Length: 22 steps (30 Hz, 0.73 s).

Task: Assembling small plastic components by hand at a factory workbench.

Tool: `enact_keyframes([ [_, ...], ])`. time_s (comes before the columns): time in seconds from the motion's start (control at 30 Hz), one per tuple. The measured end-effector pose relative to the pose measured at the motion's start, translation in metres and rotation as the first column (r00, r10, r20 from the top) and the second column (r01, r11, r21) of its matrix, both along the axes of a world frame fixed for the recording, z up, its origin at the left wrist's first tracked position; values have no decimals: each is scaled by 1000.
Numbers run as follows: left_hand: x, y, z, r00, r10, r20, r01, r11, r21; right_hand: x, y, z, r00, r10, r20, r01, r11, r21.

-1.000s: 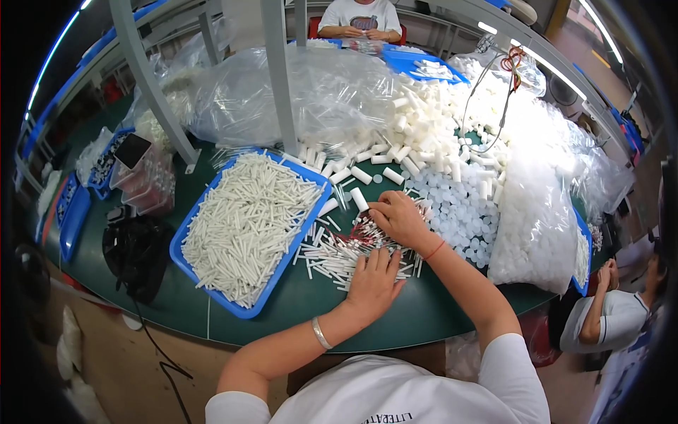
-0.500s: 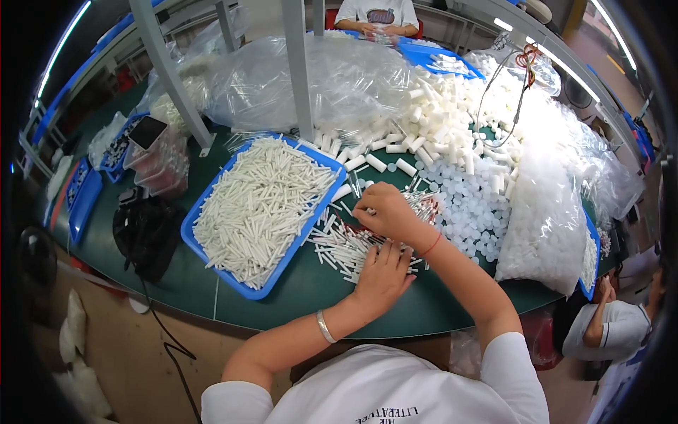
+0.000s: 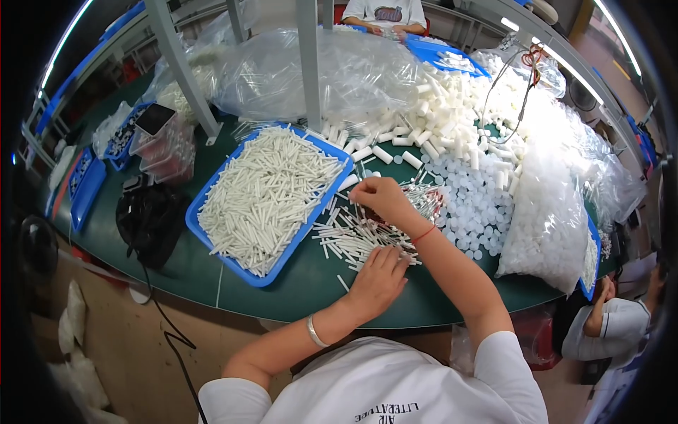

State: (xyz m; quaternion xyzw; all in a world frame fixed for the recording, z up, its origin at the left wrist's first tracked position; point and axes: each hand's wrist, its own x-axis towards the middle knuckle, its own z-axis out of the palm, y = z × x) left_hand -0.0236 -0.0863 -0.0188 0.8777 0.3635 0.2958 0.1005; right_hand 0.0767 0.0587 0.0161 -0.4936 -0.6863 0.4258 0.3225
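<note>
My right hand (image 3: 386,202) is over the far left part of a loose pile of thin white sticks (image 3: 353,237). Thumb and fingertips are pinched together; what sits between them is too small to make out. At the near edge of that pile lies my left hand (image 3: 380,284), palm down, fingers stretched toward the sticks. Under and beside the right wrist, a bundle of thin rods with red parts (image 3: 427,200) shows. One loose stick (image 3: 343,283) lies on the green table left of my left hand.
Left of the pile stands a blue tray (image 3: 268,277) full of white sticks. Thicker white cylinders (image 3: 424,134), translucent discs (image 3: 470,205) and a filled clear bag (image 3: 544,233) are at the right. A grey post (image 3: 308,71) rises behind. A person (image 3: 385,14) sits opposite.
My left hand has drawn back slightly toward me, off the middle of the pile. The right hand stays pinched and has shifted slightly. The whole view has tilted a little.
</note>
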Motion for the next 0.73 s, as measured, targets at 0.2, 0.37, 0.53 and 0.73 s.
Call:
enact_keyframes([
  [0.2, 1, 11, -6, 998, -18, 60, 17, 1000, 18, 26, 1, 23, 892, -220, -396, 193, 975, -106],
  [0.37, -9, 17, 12, 960, -54, 274, 72, 996, -55, 66, 2, 24, 747, -394, -535, 320, 919, -230],
  [0.53, -75, -1, 39, 988, 48, 145, -21, 983, -183, 103, -12, 15, 687, -503, -524, 458, 860, -224],
  [0.73, -109, -11, 19, 994, -113, -15, 107, 973, -204, 122, -43, 16, 662, -457, -594, 352, 889, -292],
])
